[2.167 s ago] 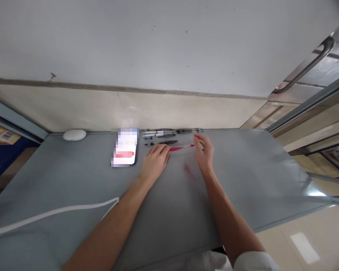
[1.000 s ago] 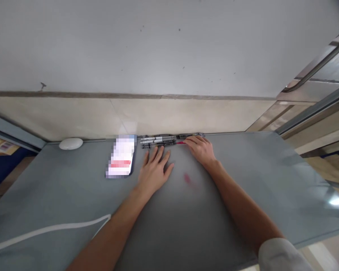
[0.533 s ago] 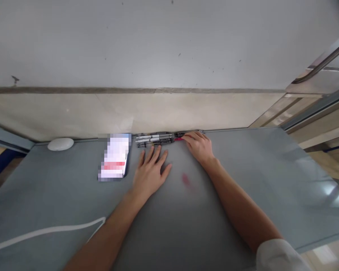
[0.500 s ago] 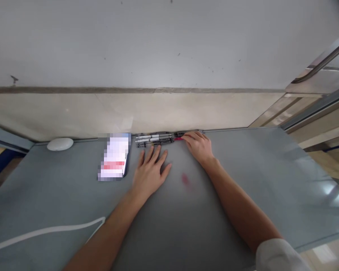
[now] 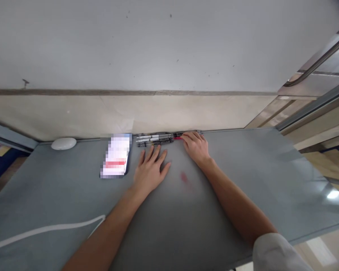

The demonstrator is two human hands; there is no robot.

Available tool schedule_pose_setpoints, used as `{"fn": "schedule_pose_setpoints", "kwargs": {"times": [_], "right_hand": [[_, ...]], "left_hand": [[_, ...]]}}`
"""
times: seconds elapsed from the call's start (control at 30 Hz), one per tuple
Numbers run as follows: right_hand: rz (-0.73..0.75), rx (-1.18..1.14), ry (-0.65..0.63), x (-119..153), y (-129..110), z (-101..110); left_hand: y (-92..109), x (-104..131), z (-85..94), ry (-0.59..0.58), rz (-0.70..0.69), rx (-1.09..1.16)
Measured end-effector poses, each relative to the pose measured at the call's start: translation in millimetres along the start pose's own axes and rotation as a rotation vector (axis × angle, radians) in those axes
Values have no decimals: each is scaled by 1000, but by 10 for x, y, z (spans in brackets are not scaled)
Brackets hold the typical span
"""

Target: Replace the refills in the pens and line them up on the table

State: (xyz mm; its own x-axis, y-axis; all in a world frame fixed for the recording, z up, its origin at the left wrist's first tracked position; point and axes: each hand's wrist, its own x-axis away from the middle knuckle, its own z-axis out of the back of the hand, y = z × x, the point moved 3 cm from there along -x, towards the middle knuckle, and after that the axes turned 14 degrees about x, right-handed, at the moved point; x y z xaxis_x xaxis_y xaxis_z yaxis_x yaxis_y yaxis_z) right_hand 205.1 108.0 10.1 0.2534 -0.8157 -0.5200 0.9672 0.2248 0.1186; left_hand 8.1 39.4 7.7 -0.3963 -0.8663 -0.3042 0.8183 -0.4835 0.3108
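Now the red pen [image 5: 177,137] is up by the back wall [image 5: 192,113], just below the black pens [image 5: 178,134] of the right-hand cluster; two seconds ago it lay nearer the person, stretched between both hands. Right hand [image 5: 195,145] has gone with it: thumb and fingers drawn together on the pen, most of its length hidden beneath. Left hand [image 5: 149,171] has let go, palm down on the grey table [image 5: 231,162], fingers spread, holding nothing; cannot tell whether the fingertips touch the left-hand group of pens [image 5: 155,138]. Lone black pen, apart earlier, now sits against that group. Judgement: loose pens look gathered into two bundles, red one included, though not yet released.
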Motion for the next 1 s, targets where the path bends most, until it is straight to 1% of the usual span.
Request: {"fn": "schedule_pose_setpoints", "kwargs": {"times": [0.17,0.33,0.47,0.6,0.77,1.0], "right_hand": [[46,-6,2,45,-36,110],[174,-73,-53,217,-231,288],[150,-116,-135,372,-335,336],[155,-165,-185,428,-358,319],[150,-204,-161,413,-351,320],[146,-212,-98,419,-339,350]], "left_hand": [[5,-1,11,-4,7,3],[22,2,27,7,7,9],[25,8,33,14,3,15],[15,20,41,45,-9,23],[14,25,74,79,-21,21],[31,-39,132,78,-55,-2]]}}
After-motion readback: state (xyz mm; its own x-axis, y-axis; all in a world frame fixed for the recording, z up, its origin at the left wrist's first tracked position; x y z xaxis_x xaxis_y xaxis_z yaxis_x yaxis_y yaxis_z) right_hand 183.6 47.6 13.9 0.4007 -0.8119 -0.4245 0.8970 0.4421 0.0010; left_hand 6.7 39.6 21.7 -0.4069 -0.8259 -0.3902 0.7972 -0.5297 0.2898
